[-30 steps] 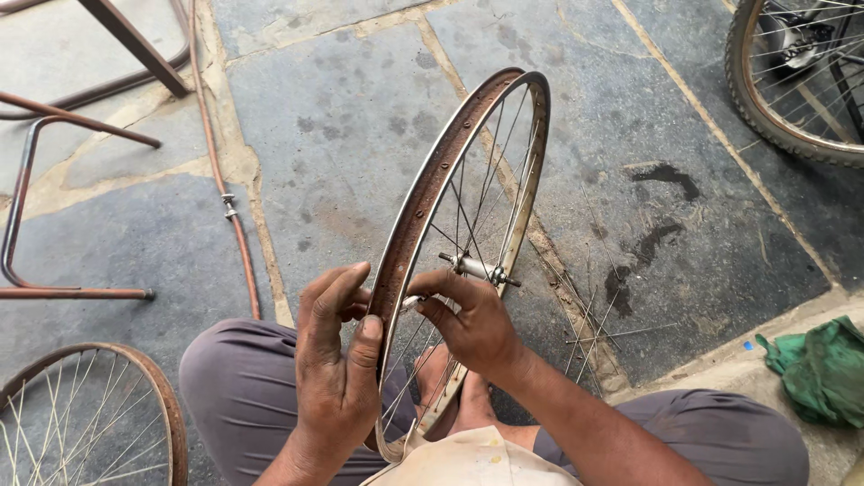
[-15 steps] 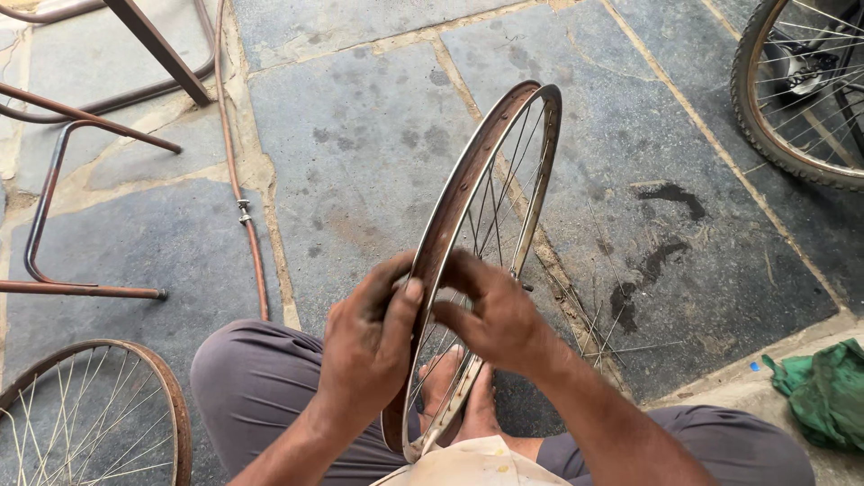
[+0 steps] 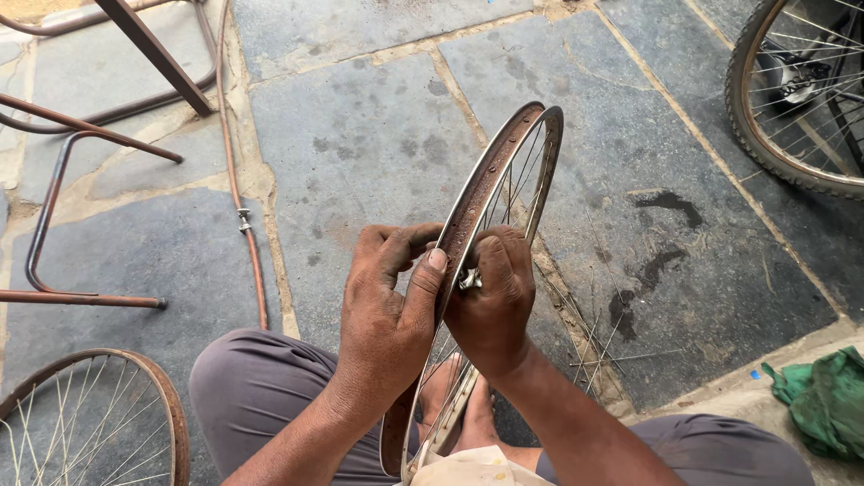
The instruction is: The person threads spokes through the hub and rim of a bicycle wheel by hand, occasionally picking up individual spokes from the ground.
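A bare, rusty bicycle wheel rim [image 3: 504,157] with thin metal spokes stands upright, edge-on, between my knees on the stone floor. My left hand [image 3: 387,310] clasps the rim from the left, thumb pressed against its edge. My right hand [image 3: 490,297] is closed on the rim from the right, its fingers pinching a small shiny metal piece [image 3: 468,279] at the rim. Both hands meet at the same spot on the rim. My bare feet [image 3: 459,396] rest at the wheel's bottom.
Loose spokes [image 3: 598,337] lie on the floor to the right. Another spoked rim [image 3: 99,418] lies at lower left, a tyred wheel [image 3: 792,99] at upper right. A rusty tube frame [image 3: 63,216] and hose [image 3: 238,180] sit left. A green cloth [image 3: 823,400] lies right.
Both hands have closed tighter together on the rim, the right fingers now pinching the small metal piece. The view has shifted slightly; the wheel stays upright.
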{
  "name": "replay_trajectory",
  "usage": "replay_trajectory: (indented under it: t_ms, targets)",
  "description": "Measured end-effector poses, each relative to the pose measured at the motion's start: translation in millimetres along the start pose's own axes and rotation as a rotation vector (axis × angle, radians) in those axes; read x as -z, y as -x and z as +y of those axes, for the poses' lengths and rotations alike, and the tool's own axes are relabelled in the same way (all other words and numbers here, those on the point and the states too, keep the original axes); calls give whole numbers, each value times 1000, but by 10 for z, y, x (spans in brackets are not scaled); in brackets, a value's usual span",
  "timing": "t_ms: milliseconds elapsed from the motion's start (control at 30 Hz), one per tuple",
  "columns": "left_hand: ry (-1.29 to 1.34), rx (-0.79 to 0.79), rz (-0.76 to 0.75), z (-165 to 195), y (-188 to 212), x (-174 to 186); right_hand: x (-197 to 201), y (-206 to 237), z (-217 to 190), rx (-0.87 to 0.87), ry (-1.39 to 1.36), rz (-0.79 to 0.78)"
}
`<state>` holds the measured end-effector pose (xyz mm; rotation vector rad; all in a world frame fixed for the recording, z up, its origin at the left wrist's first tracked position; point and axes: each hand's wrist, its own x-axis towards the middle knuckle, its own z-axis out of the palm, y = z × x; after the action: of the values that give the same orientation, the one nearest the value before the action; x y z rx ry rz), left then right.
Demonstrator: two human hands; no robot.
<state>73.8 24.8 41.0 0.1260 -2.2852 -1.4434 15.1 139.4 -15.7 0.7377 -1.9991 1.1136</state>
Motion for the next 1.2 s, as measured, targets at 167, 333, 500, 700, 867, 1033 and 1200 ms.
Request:
replay_trajectory:
  t_ms: [167,333,500,700,867,1033,1200]
  targets:
    - [26,-52,-58,-60,-39,52,271,-11,392,-518,-831,-480]
    - [19,-61,-94,-24,-47,-31,308,-240,942,-637,-1142,-860]
    - [81,30,-149,-8,-38,-55,220,-545,1109,-580,-1160,-1215]
    - [53,56,-133,-32,-87,-15,217,-139,558,-585,-692,-662]
    - [75,34,-129,-3,-72,-45,10,73,43,-296,-208,-108]
    - [77,82,-162,10,-62,-49,-41,3,-109,-145,-156,50]
    - [69,90,-171,-9,-66,-14,36,-79,171,-559,-606,-408]
